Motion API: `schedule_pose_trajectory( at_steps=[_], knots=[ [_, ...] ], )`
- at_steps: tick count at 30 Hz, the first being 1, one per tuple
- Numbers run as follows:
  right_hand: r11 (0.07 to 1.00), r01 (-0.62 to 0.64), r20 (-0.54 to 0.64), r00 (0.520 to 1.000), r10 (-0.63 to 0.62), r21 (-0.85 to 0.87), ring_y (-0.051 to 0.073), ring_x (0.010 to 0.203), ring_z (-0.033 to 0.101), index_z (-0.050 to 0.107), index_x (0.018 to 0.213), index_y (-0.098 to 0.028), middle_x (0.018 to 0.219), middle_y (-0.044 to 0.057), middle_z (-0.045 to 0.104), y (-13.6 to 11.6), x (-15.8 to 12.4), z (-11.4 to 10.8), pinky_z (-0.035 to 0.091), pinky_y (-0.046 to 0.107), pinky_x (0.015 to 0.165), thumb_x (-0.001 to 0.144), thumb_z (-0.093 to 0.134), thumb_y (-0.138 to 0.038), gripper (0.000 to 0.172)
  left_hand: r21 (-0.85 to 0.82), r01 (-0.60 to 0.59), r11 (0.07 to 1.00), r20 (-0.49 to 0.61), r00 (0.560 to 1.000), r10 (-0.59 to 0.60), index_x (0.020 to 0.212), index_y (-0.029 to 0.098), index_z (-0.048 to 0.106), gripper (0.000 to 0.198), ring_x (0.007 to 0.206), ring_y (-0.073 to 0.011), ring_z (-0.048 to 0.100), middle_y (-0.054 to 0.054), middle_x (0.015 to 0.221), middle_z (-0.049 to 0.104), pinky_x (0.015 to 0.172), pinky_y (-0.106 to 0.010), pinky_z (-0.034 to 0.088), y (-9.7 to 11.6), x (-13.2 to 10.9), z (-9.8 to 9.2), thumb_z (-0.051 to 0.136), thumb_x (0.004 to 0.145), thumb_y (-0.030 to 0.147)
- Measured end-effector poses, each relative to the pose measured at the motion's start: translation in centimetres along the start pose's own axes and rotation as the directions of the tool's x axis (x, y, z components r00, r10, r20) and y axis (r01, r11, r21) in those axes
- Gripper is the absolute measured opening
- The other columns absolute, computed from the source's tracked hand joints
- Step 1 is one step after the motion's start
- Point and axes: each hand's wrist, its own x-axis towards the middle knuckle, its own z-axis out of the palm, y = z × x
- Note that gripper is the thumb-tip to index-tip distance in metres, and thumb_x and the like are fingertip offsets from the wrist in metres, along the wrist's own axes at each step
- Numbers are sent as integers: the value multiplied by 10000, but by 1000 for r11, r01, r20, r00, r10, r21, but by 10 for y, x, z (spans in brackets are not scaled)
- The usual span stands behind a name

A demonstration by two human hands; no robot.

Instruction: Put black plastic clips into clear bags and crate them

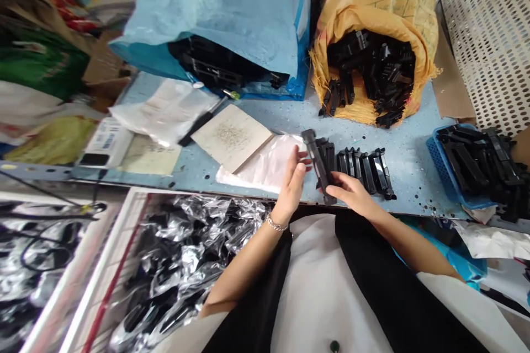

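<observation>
Near the front edge of the blue table (290,116), my right hand (350,194) is closed round the lower end of a long black plastic part (317,162). My left hand (295,179) rests against the part's left side with its fingers stretched out. A row of several similar black parts (366,171) lies side by side just right of the held part. A clear plastic bag (269,165) lies flat under and left of my left hand.
A yellow sack (381,38) and a blue sack (232,16) of black parts stand at the back. A blue basket (451,176) of parts sits at the right. A beige board (232,137) and papers lie left. A bin of bagged parts (186,265) is below the table.
</observation>
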Motion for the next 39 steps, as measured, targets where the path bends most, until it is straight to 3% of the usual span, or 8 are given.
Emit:
schedule_pose_trajectory(
  at_steps=[3, 6, 15, 21, 25, 28, 36, 39],
  knots=[
    [979, -52, -102, 992, 74, 197, 175, 684, 665, 662, 988, -169, 867, 66, 751, 7, 1, -3, 537, 328, 681, 794, 733, -466, 362, 426, -52, 903, -69, 994, 89, 1189, 155, 609, 428, 1094, -295, 582, -174, 1204, 600, 967, -492, 493, -17, 5, -29, 605, 926, 492],
    [947, -57, -100, 991, 93, 316, 165, 611, 628, 652, 930, -161, 792, 78, 746, 13, 3, -2, 491, 301, 594, 790, 708, -502, 373, 649, -101, 754, 71, 995, 72, 861, 162, 640, 192, 1040, -314, 590, -158, 994, 650, 988, -512, 455, -22, 17, -50, 559, 942, 316],
    [905, -115, 83, 993, 89, 410, 162, 718, 603, 691, 976, -159, 882, 83, 731, 5, 10, 9, 455, 287, 659, 759, 721, -415, 337, 310, 308, 899, 23, 943, -331, 685, 179, 637, 255, 573, -129, 497, 23, 606, 562, 570, -276, 378, -14, 43, -80, 683, 776, 413],
    [554, -464, 455, 875, 166, 691, 135, 614, 482, 648, 1149, -103, 820, 97, 701, 16, 16, 37, 356, 246, 537, 815, 550, -517, 541, 221, 329, 918, 27, 939, -343, 753, 161, 658, 157, 575, -121, 533, 3, 650, 624, 559, -258, 415, -16, 47, -83, 695, 740, 313],
    [354, -600, 539, 800, 262, 718, 116, 559, 418, 609, 1207, -59, 769, 87, 690, 34, 20, 47, 330, 222, 489, 858, 532, -451, 531, 376, 87, 923, -66, 996, -68, 862, 181, 625, 47, 742, -170, 659, -43, 812, 698, 694, -304, 543, -16, 37, -90, 602, 834, 210],
    [315, -561, 511, 828, 231, 766, 114, 550, 418, 594, 1231, -53, 756, 81, 685, 36, 20, 46, 346, 215, 478, 870, 507, -459, 550, 640, -205, 740, 67, 975, 212, 917, 177, 687, 242, 1042, -240, 679, -118, 1070, 730, 928, -417, 559, -18, 29, -97, 454, 903, 115],
    [232, -656, 603, 753, 263, 718, 109, 530, 441, 626, 1105, -44, 699, 72, 658, 39, 36, 60, 397, 200, 439, 867, 501, -468, 502, 677, -349, 648, 222, 936, 272, 1452, 128, 507, 478, 1360, -272, 551, -193, 1430, 571, 1138, -457, 492, -18, 20, -104, 389, 989, 126],
    [357, -620, 543, 785, 298, 699, 101, 522, 441, 640, 1002, -86, 691, 57, 646, 39, 42, 61, 406, 197, 442, 846, 565, -486, 436, 592, -477, 650, 355, 878, 321, 1565, 164, 352, 593, 1420, -253, 496, -184, 1511, 499, 1164, -425, 473, -3, -2, -94, 330, 982, 60]
  ],
)
